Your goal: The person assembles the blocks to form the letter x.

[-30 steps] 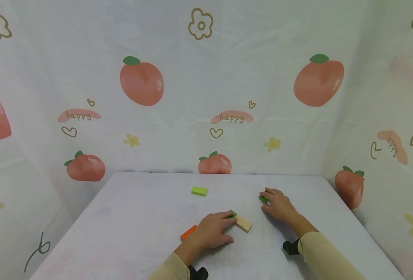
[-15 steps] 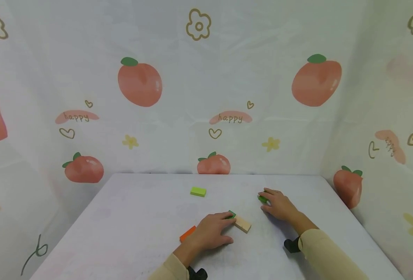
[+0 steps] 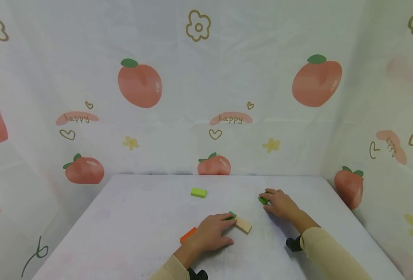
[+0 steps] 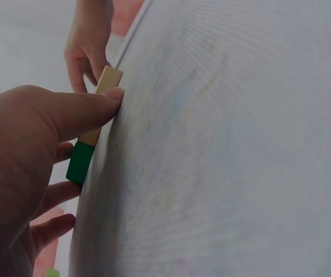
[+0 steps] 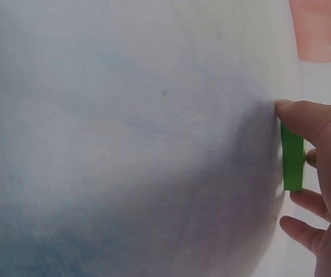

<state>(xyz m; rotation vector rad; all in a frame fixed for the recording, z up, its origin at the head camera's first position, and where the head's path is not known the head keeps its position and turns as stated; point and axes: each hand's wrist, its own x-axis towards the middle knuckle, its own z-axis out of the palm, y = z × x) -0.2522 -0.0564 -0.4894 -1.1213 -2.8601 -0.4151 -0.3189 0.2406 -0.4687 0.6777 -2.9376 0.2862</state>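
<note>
White cloth backdrop (image 3: 255, 74), printed with red fruit, behind a pale flat table (image 3: 122, 221).

Item: dark green rectangular block (image 4: 80, 163), under the fingers of your left hand (image 3: 211, 233); fingers extended, thumb spread away, nothing gripped.

Item: tan, wood-looking rectangular block (image 3: 243, 225), end to end with the dark green one (apparently touching, though a finger hides part of the join in the head view). Its long axis slants from far left to near right, the free end pointing away from your left fingertips.

Item: bright green rectangular block (image 5: 293, 158), between the thumb and fingers of your right hand (image 3: 280, 204); whether they pinch it, you cannot tell. It lies farther out and to the right of the tan block, so your right hand is nearer it and your left nearer the pair.

Item: orange rectangular block (image 3: 188, 235), partly hidden behind your left hand.

Item: lime rectangular block (image 3: 198, 193), well apart, towards the far edge.

Room: bare surface between your hands; far and right edges beyond your right hand.
</note>
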